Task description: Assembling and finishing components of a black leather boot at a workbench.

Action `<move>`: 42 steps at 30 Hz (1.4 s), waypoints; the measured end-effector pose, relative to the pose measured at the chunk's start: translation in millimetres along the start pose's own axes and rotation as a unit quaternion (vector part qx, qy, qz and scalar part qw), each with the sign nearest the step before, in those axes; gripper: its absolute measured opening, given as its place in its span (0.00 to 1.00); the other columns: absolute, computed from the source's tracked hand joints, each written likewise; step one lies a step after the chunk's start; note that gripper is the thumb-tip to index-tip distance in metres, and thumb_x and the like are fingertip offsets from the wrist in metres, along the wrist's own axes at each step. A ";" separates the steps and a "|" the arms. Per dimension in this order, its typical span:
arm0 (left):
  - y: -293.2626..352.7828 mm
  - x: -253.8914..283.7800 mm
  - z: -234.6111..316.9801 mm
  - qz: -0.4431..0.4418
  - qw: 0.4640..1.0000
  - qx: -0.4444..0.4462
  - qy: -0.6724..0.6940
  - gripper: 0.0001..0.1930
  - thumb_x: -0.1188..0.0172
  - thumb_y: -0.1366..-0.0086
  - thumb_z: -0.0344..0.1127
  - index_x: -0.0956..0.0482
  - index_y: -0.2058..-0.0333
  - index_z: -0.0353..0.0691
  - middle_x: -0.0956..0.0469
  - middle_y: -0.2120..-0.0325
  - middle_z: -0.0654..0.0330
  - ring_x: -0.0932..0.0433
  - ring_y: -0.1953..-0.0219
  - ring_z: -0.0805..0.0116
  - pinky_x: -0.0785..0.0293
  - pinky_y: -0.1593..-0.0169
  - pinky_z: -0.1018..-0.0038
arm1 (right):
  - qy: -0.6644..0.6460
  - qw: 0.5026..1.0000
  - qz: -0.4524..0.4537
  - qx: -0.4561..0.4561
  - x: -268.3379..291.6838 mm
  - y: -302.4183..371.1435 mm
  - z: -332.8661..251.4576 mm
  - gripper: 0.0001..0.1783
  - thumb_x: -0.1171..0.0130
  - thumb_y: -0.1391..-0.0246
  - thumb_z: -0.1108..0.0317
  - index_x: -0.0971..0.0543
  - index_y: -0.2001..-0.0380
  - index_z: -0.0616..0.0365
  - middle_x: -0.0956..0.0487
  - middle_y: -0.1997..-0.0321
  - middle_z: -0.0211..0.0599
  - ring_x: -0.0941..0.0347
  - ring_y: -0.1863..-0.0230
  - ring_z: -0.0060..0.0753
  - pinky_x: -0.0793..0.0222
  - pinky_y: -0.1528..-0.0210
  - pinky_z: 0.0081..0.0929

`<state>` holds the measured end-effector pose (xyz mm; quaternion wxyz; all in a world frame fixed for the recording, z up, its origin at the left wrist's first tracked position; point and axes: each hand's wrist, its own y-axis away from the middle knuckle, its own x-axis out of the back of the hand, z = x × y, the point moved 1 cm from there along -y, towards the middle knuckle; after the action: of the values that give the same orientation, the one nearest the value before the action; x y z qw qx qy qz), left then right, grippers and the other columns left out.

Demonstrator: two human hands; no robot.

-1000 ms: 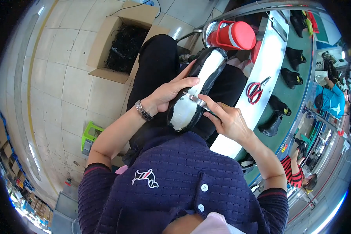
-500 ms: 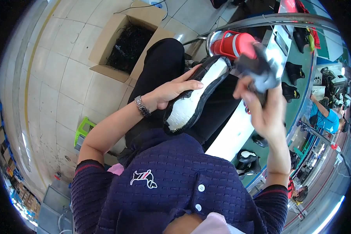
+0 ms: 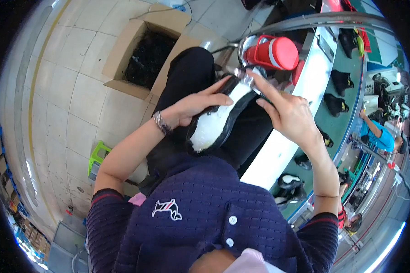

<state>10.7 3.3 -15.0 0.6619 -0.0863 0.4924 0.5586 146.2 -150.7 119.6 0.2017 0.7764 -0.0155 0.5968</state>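
Sole side up over my lap is a black shoe upper [image 3: 214, 125] with a white bottom, tilted with one end toward my body. My left hand [image 3: 198, 105] grips its left side, with the thumb lying on the white bottom. At the shoe's far end my right hand [image 3: 289, 111] is closed around a shiny metal hand tool [image 3: 245, 78]. The tool's head meets the shoe there. Blur and my fingers hide its exact kind.
Beyond the shoe stands a red jug [image 3: 282, 53]. On the right, a green conveyor [image 3: 321, 107] behind a white ledge [image 3: 275, 154] carries several black shoes. An open cardboard box [image 3: 123, 68] with dark scraps is on the floor. Farther right sits a person in blue [image 3: 381, 136].
My right hand has brought the tool left and down onto the shoe's far end. My left hand and the shoe have shifted only slightly.
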 end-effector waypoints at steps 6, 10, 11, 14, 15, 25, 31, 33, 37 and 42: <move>-3.2 1.5 -5.4 0.001 1.000 0.024 -0.011 0.50 0.34 0.43 0.42 0.59 0.30 0.51 0.34 0.44 0.56 0.29 0.50 0.72 0.31 0.48 0.75 | -0.091 0.994 0.040 -0.053 -41.0 12.2 -2.6 0.37 0.44 0.42 0.67 0.44 0.32 0.39 0.23 0.80 0.42 0.23 0.80 0.43 0.26 0.77 0.35; 3.7 0.0 2.4 -0.011 0.999 0.028 -0.015 0.54 0.32 0.47 0.42 0.62 0.30 0.51 0.35 0.43 0.55 0.31 0.47 0.68 0.34 0.44 0.71 | -0.073 0.996 0.055 -0.016 -22.8 8.2 -17.9 0.37 0.45 0.41 0.68 0.47 0.32 0.39 0.22 0.79 0.45 0.22 0.79 0.46 0.25 0.77 0.36; 2.9 -2.1 4.0 -0.020 0.999 0.023 -0.027 0.56 0.30 0.48 0.41 0.63 0.30 0.51 0.37 0.42 0.54 0.32 0.46 0.67 0.35 0.43 0.69 | -0.121 0.986 0.116 -0.012 -32.7 12.8 -21.3 0.37 0.45 0.41 0.67 0.46 0.32 0.39 0.22 0.80 0.43 0.23 0.80 0.44 0.26 0.78 0.36; 0.4 2.6 2.4 -0.039 0.999 0.017 -0.028 0.58 0.29 0.50 0.40 0.62 0.30 0.51 0.38 0.41 0.53 0.32 0.45 0.65 0.35 0.43 0.68 | -0.103 0.992 0.057 -0.036 -38.8 15.3 -21.9 0.37 0.43 0.42 0.67 0.45 0.32 0.40 0.22 0.80 0.42 0.23 0.82 0.41 0.27 0.79 0.34; 1.1 3.3 2.6 -0.039 0.999 0.017 -0.028 0.58 0.29 0.50 0.40 0.62 0.30 0.51 0.38 0.41 0.53 0.32 0.45 0.65 0.35 0.43 0.68 | -0.070 0.996 -0.023 -0.057 -28.3 17.6 -21.7 0.36 0.43 0.43 0.68 0.44 0.33 0.43 0.21 0.75 0.45 0.23 0.79 0.45 0.27 0.77 0.36; -2.0 11.3 -42.3 -0.046 0.995 -0.089 0.018 0.45 0.48 0.35 0.61 0.63 0.30 0.51 0.56 0.30 0.55 0.51 0.31 0.64 0.48 0.33 0.69 | -0.083 0.986 -0.084 -0.114 -24.2 31.3 -37.0 0.38 0.43 0.43 0.65 0.45 0.31 0.34 0.30 0.89 0.41 0.27 0.84 0.45 0.33 0.78 0.40; 15.0 -9.8 -66.1 -0.027 0.978 -0.111 0.175 0.34 0.65 0.29 0.61 0.60 0.30 0.57 0.48 0.32 0.60 0.42 0.34 0.69 0.43 0.35 0.69 | -0.008 0.994 -0.107 -0.034 -14.6 56.7 -61.9 0.42 0.44 0.50 0.75 0.41 0.33 0.28 0.23 0.73 0.45 0.24 0.76 0.41 0.28 0.75 0.33; 18.2 -19.3 -62.5 0.021 0.984 -0.113 0.139 0.34 0.64 0.29 0.61 0.58 0.30 0.59 0.46 0.33 0.61 0.39 0.36 0.70 0.41 0.36 0.70 | 0.096 0.994 -0.045 0.036 -16.5 52.1 -75.0 0.44 0.45 0.53 0.77 0.41 0.33 0.27 0.25 0.65 0.53 0.23 0.65 0.45 0.25 0.76 0.29; 21.3 -22.5 -61.2 0.014 0.982 -0.108 0.156 0.35 0.60 0.30 0.60 0.58 0.30 0.59 0.47 0.33 0.61 0.41 0.35 0.69 0.41 0.36 0.68 | 0.132 0.987 -0.087 -0.025 -20.7 50.2 -91.2 0.46 0.44 0.54 0.79 0.39 0.35 0.20 0.27 0.73 0.38 0.25 0.78 0.31 0.28 0.82 0.27; 18.7 -16.8 -68.6 -0.035 0.970 -0.143 0.196 0.40 0.44 0.34 0.51 0.57 0.30 0.59 0.52 0.31 0.58 0.46 0.33 0.64 0.43 0.35 0.66 | 0.030 0.998 -0.053 -0.005 -42.6 57.1 -61.8 0.39 0.39 0.48 0.69 0.38 0.36 0.21 0.29 0.80 0.29 0.28 0.84 0.26 0.33 0.84 0.24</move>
<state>-41.0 -46.5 -28.6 0.5526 -0.3046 0.5243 0.5718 62.0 -191.9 109.4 0.2375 0.7569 0.0283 0.6082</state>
